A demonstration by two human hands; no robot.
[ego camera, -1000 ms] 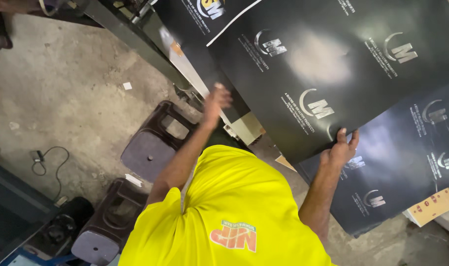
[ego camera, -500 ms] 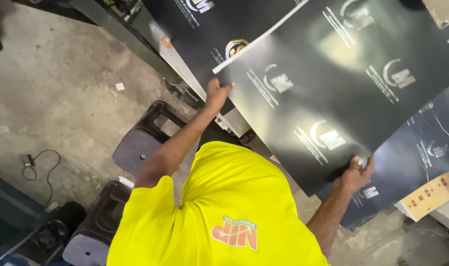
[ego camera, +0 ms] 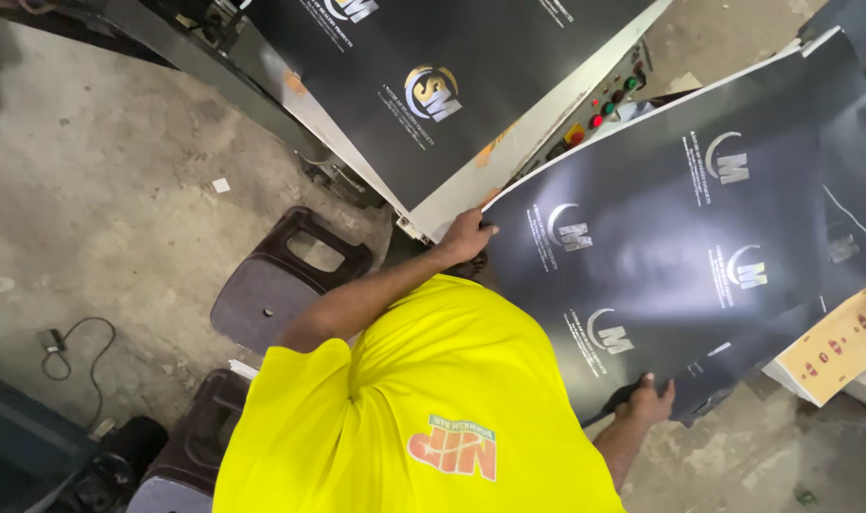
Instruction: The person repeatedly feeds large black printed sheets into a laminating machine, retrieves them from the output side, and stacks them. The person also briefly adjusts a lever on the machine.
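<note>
So the person in the yellow shirt (ego camera: 414, 408) is handling a big glossy black printed sheet (ego camera: 680, 237), the kind with repeated pale logo marks all over it. The left hand (ego camera: 466, 236) is gripping the sheet's near corner up by the machine, fingers curled over the edge. The right hand (ego camera: 649, 399) is grasping the lower edge of the same sheet, fingers wrapping up from underneath. The sheet is hanging between the two hands at a slant, and it's lying over more black sheets (ego camera: 856, 190) spread out on the right side.

Above that, another black sheet with a gold round logo (ego camera: 452, 76) is lying flat on the machine's pale feed board (ego camera: 509, 166), just beside the one being held. A little control panel with red and green buttons (ego camera: 609, 100) is peeking out between the two sheets.

Off to the right, a tan cardboard strip with red print (ego camera: 837, 342) is sitting on a stack near the sheet's lower right corner. Down on the concrete floor (ego camera: 100, 209), two dark plastic stools (ego camera: 281, 280) are standing to the left of the person, and a loose black cable (ego camera: 76, 356) is curling near a dark box at the bottom left.
</note>
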